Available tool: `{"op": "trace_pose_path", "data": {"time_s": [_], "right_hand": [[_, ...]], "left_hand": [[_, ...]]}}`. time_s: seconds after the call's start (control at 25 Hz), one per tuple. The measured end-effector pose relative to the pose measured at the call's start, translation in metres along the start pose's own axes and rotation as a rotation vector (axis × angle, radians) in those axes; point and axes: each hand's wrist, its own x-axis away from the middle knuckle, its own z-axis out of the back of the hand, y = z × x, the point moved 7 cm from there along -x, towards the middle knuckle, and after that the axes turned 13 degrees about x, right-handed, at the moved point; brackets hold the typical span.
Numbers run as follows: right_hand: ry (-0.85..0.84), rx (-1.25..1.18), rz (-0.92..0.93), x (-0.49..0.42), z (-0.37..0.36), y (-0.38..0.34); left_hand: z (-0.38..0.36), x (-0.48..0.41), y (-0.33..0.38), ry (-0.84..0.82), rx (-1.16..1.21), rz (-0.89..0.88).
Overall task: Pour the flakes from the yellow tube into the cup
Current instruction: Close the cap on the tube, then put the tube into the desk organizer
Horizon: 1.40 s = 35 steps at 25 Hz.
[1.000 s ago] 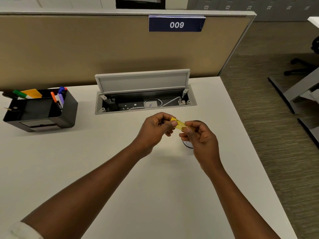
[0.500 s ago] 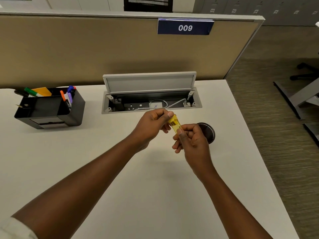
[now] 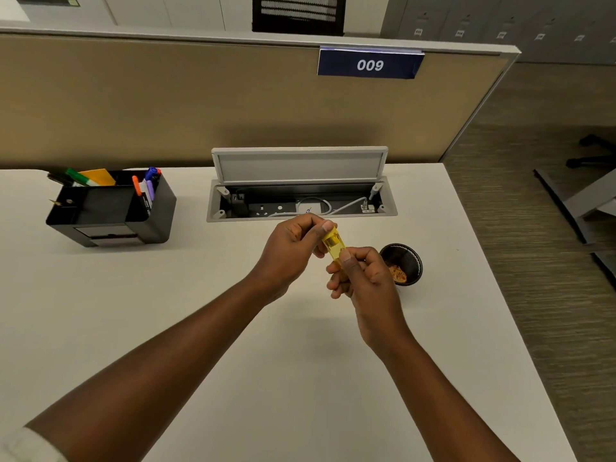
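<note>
Both hands are meeting above the white desk. The right hand is pinching the lower end of the yellow tube; the left hand is pinching its upper end, both grips narrow. Just right, the black cup is holding flakes. Farther back, an open cable tray is sitting.
</note>
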Motion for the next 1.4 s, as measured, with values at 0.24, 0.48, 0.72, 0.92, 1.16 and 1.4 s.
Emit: {"op": "trace_pose_path", "data": {"time_s": [0.24,0.48,0.72,0.92,1.16,1.4], "right_hand": [[0.04,-0.031,-0.073,-0.001,-0.018,0.002],[-0.007,0.431,0.083,0.01,-0.052,0.006],[-0.059,0.839,0.293,0.014,-0.118,0.033],[-0.287,1.081,0.332,0.008,-0.213,0.071],[-0.414,1.301,0.345,0.002,-0.292,0.102],[-0.467,1.453,0.286,-0.001,-0.309,0.127]], "left_hand": [[0.007,0.019,-0.006,0.016,0.096,0.068],[0.051,0.048,-0.023,0.257,0.154,0.106],[0.131,0.089,-0.037,0.348,-0.09,0.112],[0.203,0.112,-0.038,0.472,-0.274,0.129],[0.277,0.108,-0.026,0.593,-0.534,0.089],[0.336,0.071,-0.005,0.58,-0.775,0.009]]}}
